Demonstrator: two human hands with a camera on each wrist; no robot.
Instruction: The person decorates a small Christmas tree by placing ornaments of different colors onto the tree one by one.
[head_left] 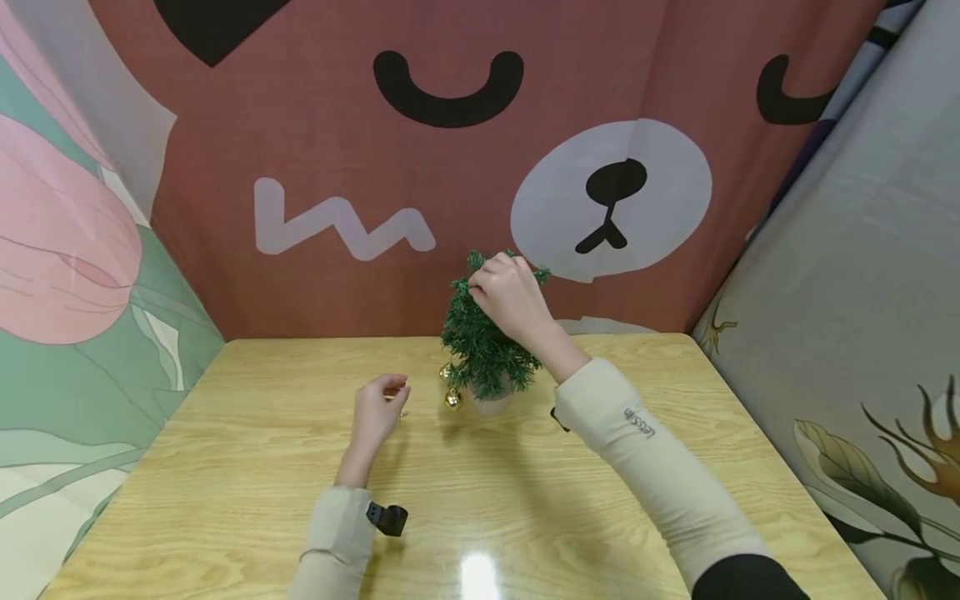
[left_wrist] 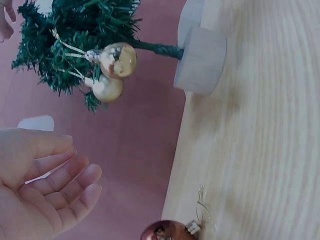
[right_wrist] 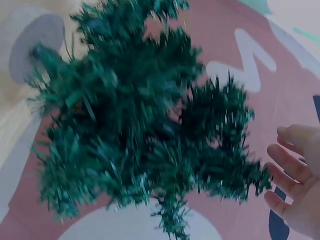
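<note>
The right hand (head_left: 510,296) covers the tree's (head_left: 486,354) top in the head view. The right wrist view shows the tree blurred. A red bauble (left_wrist: 167,231) is cut off at the left wrist view's bottom edge.

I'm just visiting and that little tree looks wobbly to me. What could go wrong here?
The right hand is up at the top of the small artificial tree, which stands on a small pale base; a tug there might tip it.

Two gold baubles hang on thin strings low on one side and could shake loose.

A reddish bauble lies loose on the wooden table near the left hand and could roll.
</note>
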